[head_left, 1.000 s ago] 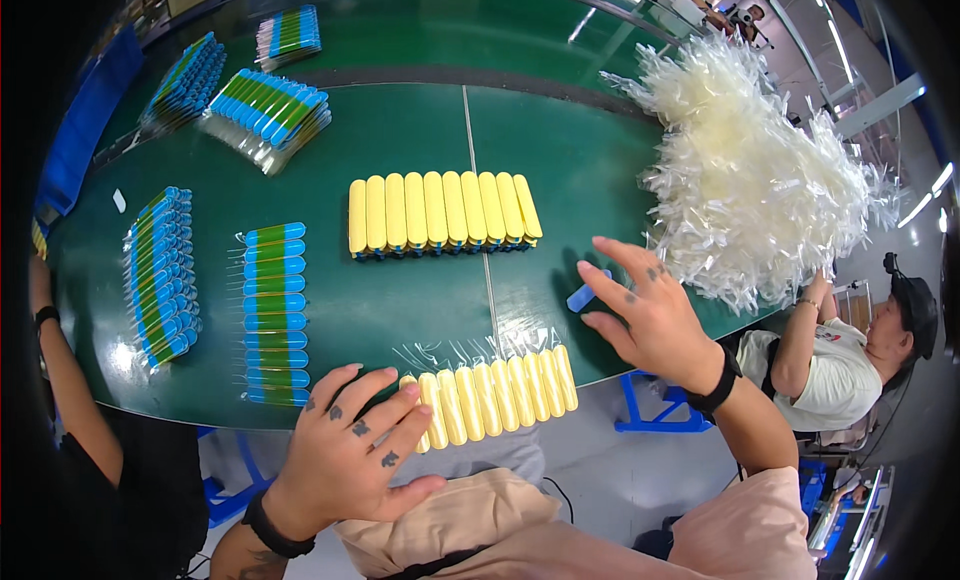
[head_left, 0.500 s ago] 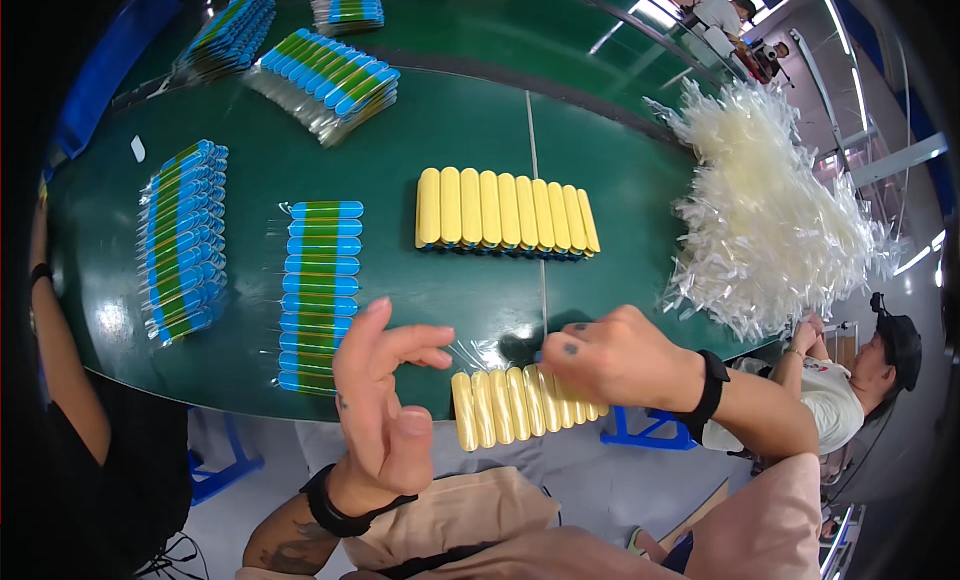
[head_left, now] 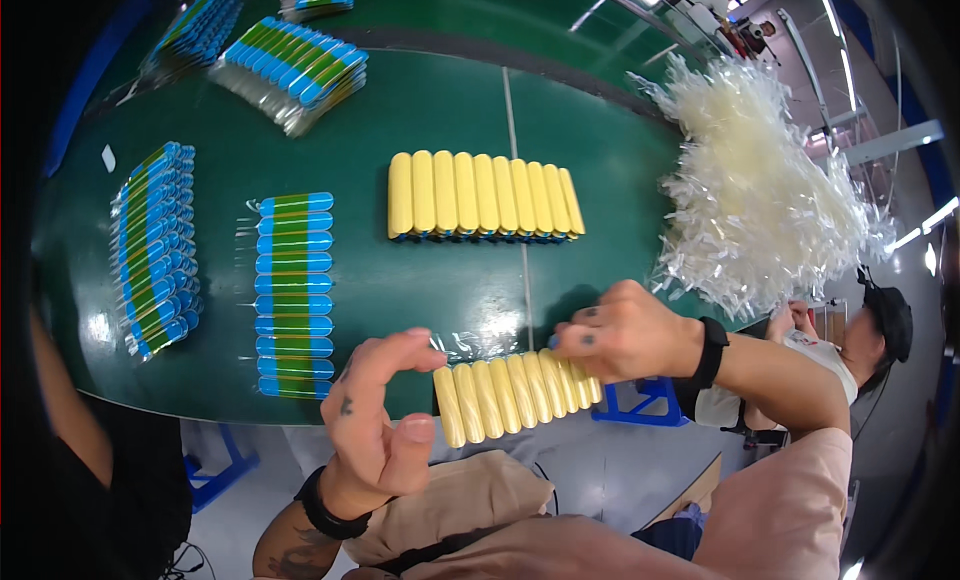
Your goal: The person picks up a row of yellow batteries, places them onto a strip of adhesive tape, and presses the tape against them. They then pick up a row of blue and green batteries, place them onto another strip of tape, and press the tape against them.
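Fingers of the right hand curl closed over the near yellow tube row at the table edge; left hand open, empty, at nine o'clock.

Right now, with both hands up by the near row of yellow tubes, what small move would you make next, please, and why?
Probably bring the left hand across to the left end of the near yellow row. The right hand already rests on its right end, while the left is open and off it, and the row sits slanted at the table edge, so steadying seems sensible.
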Action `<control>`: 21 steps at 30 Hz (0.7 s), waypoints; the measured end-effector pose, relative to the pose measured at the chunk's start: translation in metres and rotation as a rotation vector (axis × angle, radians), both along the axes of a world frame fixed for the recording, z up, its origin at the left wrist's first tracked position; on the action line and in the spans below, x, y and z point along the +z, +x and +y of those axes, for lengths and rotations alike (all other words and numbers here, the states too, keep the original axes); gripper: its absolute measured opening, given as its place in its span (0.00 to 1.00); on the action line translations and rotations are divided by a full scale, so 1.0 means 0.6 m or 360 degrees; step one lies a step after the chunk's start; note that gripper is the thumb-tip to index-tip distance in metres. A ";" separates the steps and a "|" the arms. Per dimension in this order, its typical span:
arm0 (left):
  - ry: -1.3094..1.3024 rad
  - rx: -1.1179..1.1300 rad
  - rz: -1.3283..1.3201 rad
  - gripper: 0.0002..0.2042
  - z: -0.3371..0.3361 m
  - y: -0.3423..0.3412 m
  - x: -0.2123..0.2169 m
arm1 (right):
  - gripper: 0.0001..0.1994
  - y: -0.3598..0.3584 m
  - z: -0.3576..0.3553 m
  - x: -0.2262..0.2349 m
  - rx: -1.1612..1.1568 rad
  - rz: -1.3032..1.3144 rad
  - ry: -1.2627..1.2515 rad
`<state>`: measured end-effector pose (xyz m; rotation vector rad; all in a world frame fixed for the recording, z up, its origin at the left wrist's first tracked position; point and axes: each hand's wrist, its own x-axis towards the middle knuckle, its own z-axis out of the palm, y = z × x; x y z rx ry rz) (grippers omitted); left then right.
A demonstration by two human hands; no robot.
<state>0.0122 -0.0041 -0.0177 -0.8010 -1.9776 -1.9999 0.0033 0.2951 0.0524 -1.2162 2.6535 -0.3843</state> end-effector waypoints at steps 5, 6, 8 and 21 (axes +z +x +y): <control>-0.0243 0.0002 0.0161 0.16 0.003 -0.002 0.011 | 0.07 0.026 0.051 0.005 -0.0186 0.0198 0.0048; -0.0241 0.0010 0.0172 0.16 0.001 0.000 0.014 | 0.07 0.028 0.053 0.003 -0.0179 0.0210 0.0048; -0.0291 -0.0093 0.0217 0.18 -0.007 0.005 0.025 | 0.09 0.032 0.059 0.000 -0.0379 0.0352 -0.0068; -0.0543 -0.0037 -0.0102 0.13 0.020 -0.005 0.052 | 0.20 0.005 -0.141 0.068 -0.0440 -0.0440 -0.0113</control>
